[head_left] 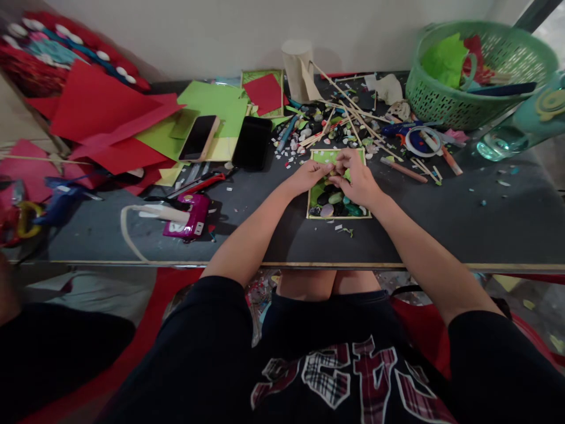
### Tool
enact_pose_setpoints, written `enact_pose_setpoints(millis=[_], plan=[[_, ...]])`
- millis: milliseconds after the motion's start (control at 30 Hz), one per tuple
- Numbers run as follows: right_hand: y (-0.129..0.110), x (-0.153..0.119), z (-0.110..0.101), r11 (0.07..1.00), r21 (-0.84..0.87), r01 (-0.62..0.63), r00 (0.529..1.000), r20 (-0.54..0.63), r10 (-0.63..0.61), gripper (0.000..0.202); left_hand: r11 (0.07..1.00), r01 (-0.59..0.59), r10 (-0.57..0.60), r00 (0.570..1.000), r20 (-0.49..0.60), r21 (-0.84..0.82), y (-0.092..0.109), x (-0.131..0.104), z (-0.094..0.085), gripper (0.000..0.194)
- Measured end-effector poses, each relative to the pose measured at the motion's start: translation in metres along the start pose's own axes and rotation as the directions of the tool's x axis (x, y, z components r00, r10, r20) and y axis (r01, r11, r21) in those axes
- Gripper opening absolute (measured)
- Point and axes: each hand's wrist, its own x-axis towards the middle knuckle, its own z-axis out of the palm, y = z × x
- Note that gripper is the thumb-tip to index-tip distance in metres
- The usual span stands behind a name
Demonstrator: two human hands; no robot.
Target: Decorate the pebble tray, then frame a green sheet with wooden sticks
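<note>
- My left hand (309,175) and right hand (359,181) meet, fingers bent; whether they grip anything, I can't tell;
- if either dips, it could nudge the stones (336,198)

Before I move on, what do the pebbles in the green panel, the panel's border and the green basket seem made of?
Pebbles: probably polished stone, possibly glass; smooth and rounded, with a soft sheen.
Panel border: likely wood or bamboo, matte, judging by its thin, straight, pale strips.
Green basket: almost certainly plastic, slightly glossy, with regular slots through its wall.
</note>
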Motion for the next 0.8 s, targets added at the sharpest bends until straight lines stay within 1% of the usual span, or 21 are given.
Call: enact_pose_setpoints(millis=[100, 200, 333, 433, 567, 667, 733, 800], plan=[[0.003, 0.000, 0.001, 1.000, 0.009, -0.005, 0.999, -0.044, 0.005, 0.042, 1.000, -0.016, 0.016, 0.999, 0.045, -0.010, 0.004, 0.000, 0.000, 0.077], [0.005, 0.000, 0.001, 1.000, 0.009, -0.005, 0.996, -0.094, 0.006, 0.049, 0.999, -0.019, 0.020, 0.999, 0.036, -0.034, 0.011, 0.000, 0.001, 0.080], [0.003, 0.000, 0.001, 0.997, -0.047, -0.062, 0.993, -0.101, 0.057, 0.040, 0.995, -0.022, 0.025, 0.999, 0.022, -0.101, 0.013, -0.001, 0.003, 0.079], [0.002, -0.001, 0.001, 0.997, -0.065, -0.041, 0.992, -0.121, 0.033, 0.040, 0.996, -0.020, 0.021, 1.000, 0.008, -0.087, 0.009, -0.001, 0.002, 0.080], [0.003, 0.000, 0.000, 0.997, -0.076, -0.031, 0.990, -0.139, 0.020, 0.044, 0.996, -0.047, 0.044, 0.998, -0.041, -0.080, 0.005, 0.001, 0.001, 0.077], [0.001, 0.000, -0.002, 0.996, -0.079, -0.043, 0.989, -0.145, 0.031, 0.046, 0.985, -0.074, 0.060, 0.994, -0.090, -0.156, 0.003, 0.001, 0.002, 0.068], [-0.003, 0.001, -0.003, 0.995, -0.081, -0.051, 0.984, -0.175, 0.036, 0.048, 0.974, -0.101, 0.074, 0.988, -0.137, -0.201, 0.002, 0.002, 0.003, 0.068], [-0.006, 0.001, -0.003, 0.993, -0.101, -0.062, 0.975, -0.220, 0.039, 0.042, 0.973, -0.122, 0.085, 0.979, -0.187, -0.196, 0.001, 0.002, 0.004, 0.068]])
